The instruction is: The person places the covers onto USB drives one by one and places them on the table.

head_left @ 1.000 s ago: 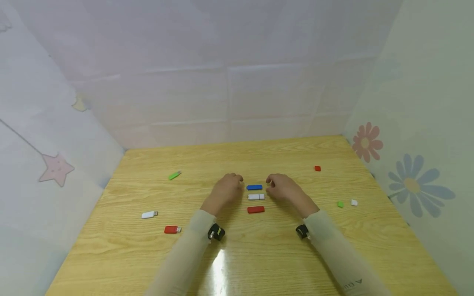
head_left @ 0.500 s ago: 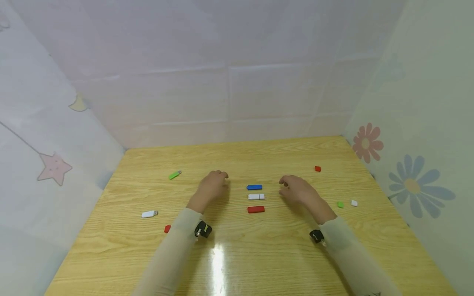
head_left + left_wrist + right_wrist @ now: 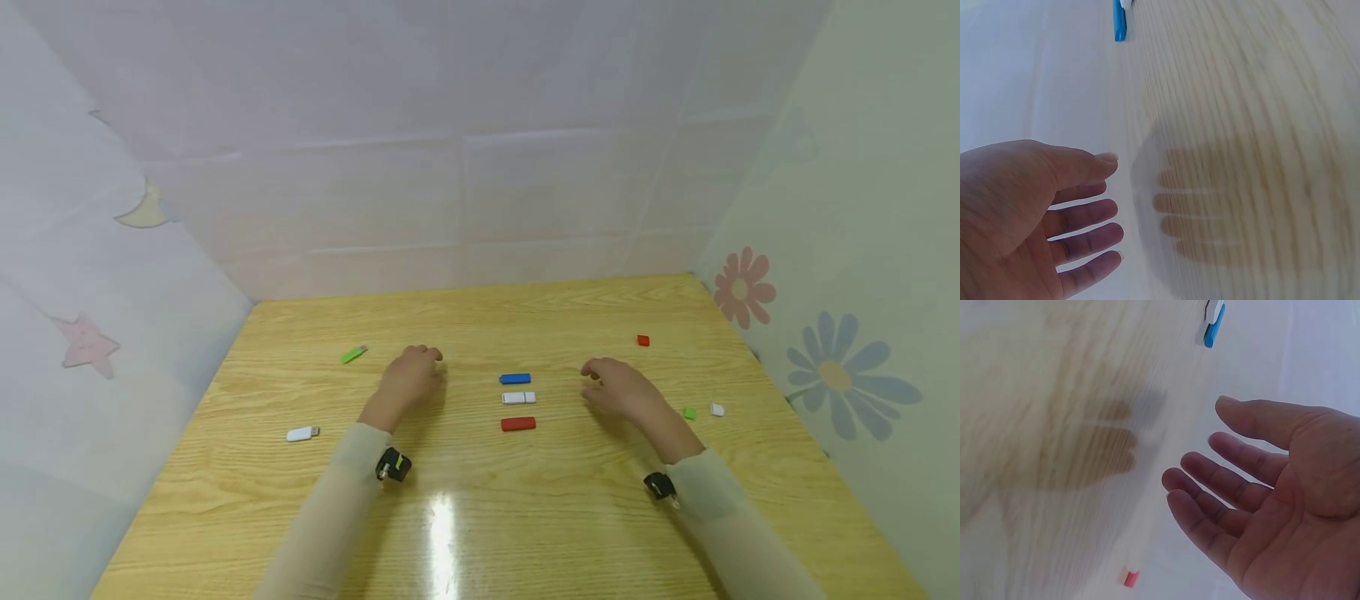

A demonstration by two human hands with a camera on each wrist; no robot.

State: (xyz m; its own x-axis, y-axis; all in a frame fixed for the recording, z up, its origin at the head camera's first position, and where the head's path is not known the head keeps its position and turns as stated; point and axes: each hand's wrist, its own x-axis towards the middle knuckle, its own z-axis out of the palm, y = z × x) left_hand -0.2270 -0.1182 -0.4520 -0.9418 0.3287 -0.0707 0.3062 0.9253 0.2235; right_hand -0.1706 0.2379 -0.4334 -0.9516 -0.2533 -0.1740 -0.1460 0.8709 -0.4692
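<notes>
Fingers (image 3: 1092, 242) gently curved, left hand (image 3: 407, 379) and right hand (image 3: 622, 390) hover empty, turned toward each other, above a glossy wood-grained table (image 3: 540, 500). Between them lie parallel, just apart, slim oblongs: smooth blue stick (image 3: 515, 379), seamed white stick (image 3: 513, 399), red stick (image 3: 518, 424).

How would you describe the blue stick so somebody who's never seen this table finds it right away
On the wooden table, look between the left hand and the right hand. There, a red stick lies at the near end, a white stick in the middle, and the blue stick at the far end, the only blue one of the three.
</notes>
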